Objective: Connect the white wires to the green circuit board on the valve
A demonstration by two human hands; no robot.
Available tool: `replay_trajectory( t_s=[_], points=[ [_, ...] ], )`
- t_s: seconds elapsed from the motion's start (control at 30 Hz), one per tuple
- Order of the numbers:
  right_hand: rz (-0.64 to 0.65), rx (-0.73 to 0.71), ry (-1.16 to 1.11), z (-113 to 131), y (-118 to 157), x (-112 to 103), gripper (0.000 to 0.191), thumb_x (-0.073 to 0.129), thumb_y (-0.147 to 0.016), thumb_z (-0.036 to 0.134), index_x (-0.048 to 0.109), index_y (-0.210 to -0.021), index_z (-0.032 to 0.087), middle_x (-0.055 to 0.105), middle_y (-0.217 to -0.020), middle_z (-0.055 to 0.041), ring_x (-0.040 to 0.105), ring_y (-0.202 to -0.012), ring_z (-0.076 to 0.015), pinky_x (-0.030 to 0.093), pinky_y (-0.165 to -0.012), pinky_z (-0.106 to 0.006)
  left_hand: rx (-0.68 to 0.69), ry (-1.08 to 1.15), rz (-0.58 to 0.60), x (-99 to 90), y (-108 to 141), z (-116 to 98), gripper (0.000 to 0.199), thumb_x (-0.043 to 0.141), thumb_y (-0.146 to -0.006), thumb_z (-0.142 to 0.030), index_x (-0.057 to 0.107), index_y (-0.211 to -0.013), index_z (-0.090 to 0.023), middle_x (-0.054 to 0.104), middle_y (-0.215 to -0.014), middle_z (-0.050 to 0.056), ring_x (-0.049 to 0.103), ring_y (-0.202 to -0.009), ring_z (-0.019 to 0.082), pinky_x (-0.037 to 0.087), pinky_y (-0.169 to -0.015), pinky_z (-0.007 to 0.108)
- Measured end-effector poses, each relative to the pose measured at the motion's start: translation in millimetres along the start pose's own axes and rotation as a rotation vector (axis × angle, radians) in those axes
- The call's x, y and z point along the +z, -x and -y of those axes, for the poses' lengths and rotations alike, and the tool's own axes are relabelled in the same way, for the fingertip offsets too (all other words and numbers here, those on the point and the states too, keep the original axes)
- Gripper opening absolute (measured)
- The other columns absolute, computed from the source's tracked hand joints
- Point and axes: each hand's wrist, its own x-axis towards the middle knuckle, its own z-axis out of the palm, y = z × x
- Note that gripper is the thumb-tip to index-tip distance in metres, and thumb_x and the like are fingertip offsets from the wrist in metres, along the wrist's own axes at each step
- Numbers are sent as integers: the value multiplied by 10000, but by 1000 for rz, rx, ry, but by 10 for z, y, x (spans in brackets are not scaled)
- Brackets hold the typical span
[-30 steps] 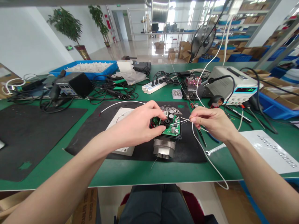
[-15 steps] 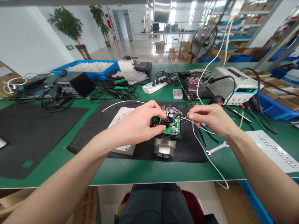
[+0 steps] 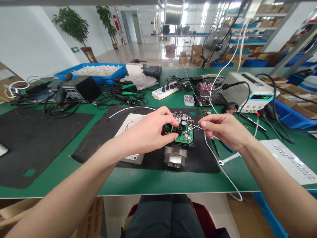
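Note:
A green circuit board (image 3: 185,140) with black capacitors sits on a silver metal fitting (image 3: 175,156) over the dark mat. My left hand (image 3: 158,129) reaches over the board, thumb and forefinger closed on a round black component (image 3: 179,130). To the right of the board, my right hand (image 3: 220,129) pinches thin wires, which run from its fingertips to the board. A white cable (image 3: 218,162) passes beneath that hand and hangs over the table edge. Behind my left hand lies a pale cover plate (image 3: 126,127), partly hidden.
Small metal nuts (image 3: 188,116) lie behind the board. A wrench (image 3: 229,159) and a white sheet (image 3: 288,158) are at the right. Farther back stand a power supply (image 3: 247,89), a power strip (image 3: 165,92) and a blue tray (image 3: 90,79) of white parts.
The view has shifted slightly, and the board appears a little farther right. Both hands keep nearly the same pose, and the right hand now covers more of the wrench.

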Motion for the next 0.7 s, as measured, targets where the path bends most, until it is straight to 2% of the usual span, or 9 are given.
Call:
replay_trajectory(
  t_s=[0.23,0.37,0.47,0.53,0.6,0.7],
  points=[
    [-9,-39,-77,-74,27,-56,325,1009,-633,337,847,-869,184,704,-658,-8,617,-508,-88,531,-464,-184,-3,10,5,0,2,3,172,735,-917,-278,725,-1081,-230,592,-1186,1,591,-794,125,481,-790,312],
    [46,-8,-302,-147,10,-42,299,1009,-644,329,803,-819,201,670,-615,31,534,-443,-46,471,-404,-144,-20,13,42,-28,-17,-19,192,714,-927,-310,721,-1098,-224,579,-1213,-4,578,-773,115,476,-801,317],
    [76,70,-498,-199,4,7,326,1019,-640,314,774,-809,180,634,-616,57,487,-454,-5,445,-403,-93,-12,8,88,-68,-31,-40,206,676,-949,-313,716,-1129,-222,574,-1224,7,589,-872,144,463,-921,320],
    [84,127,-625,-236,9,35,339,1024,-636,307,765,-820,186,627,-639,70,508,-481,6,465,-428,-63,9,12,143,-95,-36,-45,231,620,-986,-320,701,-1178,-220,562,-1234,18,587,-968,166,432,-1006,321],
    [86,155,-727,-277,18,49,339,1019,-644,298,767,-851,207,661,-690,72,562,-530,9,504,-486,-38,30,10,196,-115,-37,-41,267,547,-1032,-333,672,-1238,-219,539,-1258,25,576,-1029,169,413,-1028,309],
    [96,112,-769,-346,34,39,371,1004,-666,261,784,-964,231,742,-814,64,648,-633,3,555,-598,-23,46,-3,234,-124,-34,-30,298,470,-1073,-341,628,-1295,-222,507,-1289,29,562,-1072,161,405,-1015,293]
  ],
)
